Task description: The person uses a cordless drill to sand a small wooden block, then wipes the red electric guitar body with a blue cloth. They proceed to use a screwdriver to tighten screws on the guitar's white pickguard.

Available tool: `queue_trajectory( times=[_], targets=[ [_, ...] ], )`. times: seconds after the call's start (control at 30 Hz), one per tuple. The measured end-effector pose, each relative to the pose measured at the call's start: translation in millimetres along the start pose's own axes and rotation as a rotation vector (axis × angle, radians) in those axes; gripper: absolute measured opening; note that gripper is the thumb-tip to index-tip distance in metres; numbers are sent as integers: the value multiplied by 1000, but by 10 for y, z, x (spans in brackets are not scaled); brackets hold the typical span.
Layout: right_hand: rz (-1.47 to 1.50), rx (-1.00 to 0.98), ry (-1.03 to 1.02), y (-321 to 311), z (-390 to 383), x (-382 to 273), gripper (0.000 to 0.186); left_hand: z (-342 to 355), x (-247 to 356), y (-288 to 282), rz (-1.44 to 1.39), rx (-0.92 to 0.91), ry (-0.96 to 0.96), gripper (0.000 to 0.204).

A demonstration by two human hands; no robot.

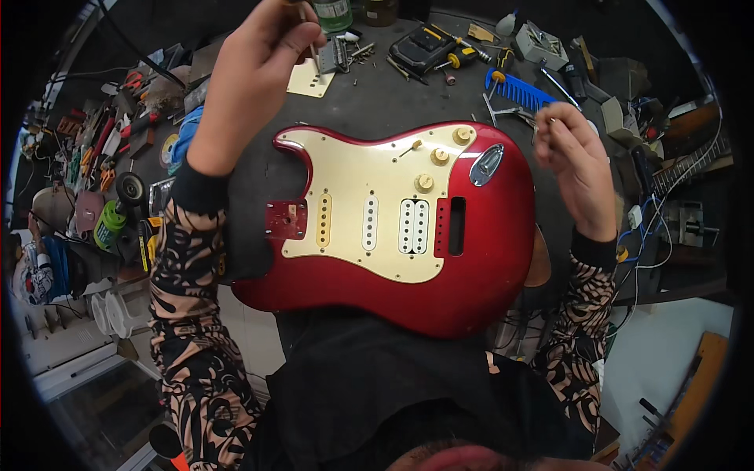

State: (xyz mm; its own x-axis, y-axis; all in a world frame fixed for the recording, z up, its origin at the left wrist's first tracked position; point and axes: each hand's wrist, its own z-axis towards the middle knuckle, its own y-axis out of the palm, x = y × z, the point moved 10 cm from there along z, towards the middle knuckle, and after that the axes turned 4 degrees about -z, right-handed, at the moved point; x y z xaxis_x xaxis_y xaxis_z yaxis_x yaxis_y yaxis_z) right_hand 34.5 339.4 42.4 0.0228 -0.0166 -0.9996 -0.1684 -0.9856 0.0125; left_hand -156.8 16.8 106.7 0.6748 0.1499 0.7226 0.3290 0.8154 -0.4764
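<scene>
A red electric guitar body (491, 259) lies face up in front of me, without neck or strings. Its cream pickguard (338, 173) carries three pickups, cream knobs and a switch. A chrome jack plate (487, 165) sits at its upper right. Beyond the body's upper left, my left hand (263, 71) is closed around a thin, light rod (309, 39), partly hidden by the fingers. Past the body's right edge, my right hand (577, 153) is raised with its fingertips pinched together. Whatever they hold is too small to make out.
Near my left hand lie a metal guitar bridge (334, 56) and a cream cover plate (311, 82). A blue comb (518, 90), screwdrivers and a black case (428, 51) are at the back. Tools crowd the left. A guitar fretboard (691, 165) and white cables are at right.
</scene>
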Motion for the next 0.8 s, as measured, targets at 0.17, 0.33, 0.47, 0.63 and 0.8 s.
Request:
queue_trajectory(
  times=[0.17, 0.33, 0.47, 0.63, 0.8],
  targets=[
    [313, -242, 56, 859, 213, -78, 23, -252, 405, 36, -761, 167, -21, 17],
    [475, -381, 148, 1457, 285, -42, 23, -448, 698, 112, -925, 273, 14, 24],
    [561, -373, 172, 1627, 317, 57, 25, -521, 753, 51, -837, 324, 95, 18],
    [582, -363, 205, 1654, 293, 121, 25, -562, 670, 108, -850, 314, 78, 19],
    [585, -361, 193, 1625, 303, 126, 25, -533, 623, 178, -764, 261, 97, 20]
  ],
)
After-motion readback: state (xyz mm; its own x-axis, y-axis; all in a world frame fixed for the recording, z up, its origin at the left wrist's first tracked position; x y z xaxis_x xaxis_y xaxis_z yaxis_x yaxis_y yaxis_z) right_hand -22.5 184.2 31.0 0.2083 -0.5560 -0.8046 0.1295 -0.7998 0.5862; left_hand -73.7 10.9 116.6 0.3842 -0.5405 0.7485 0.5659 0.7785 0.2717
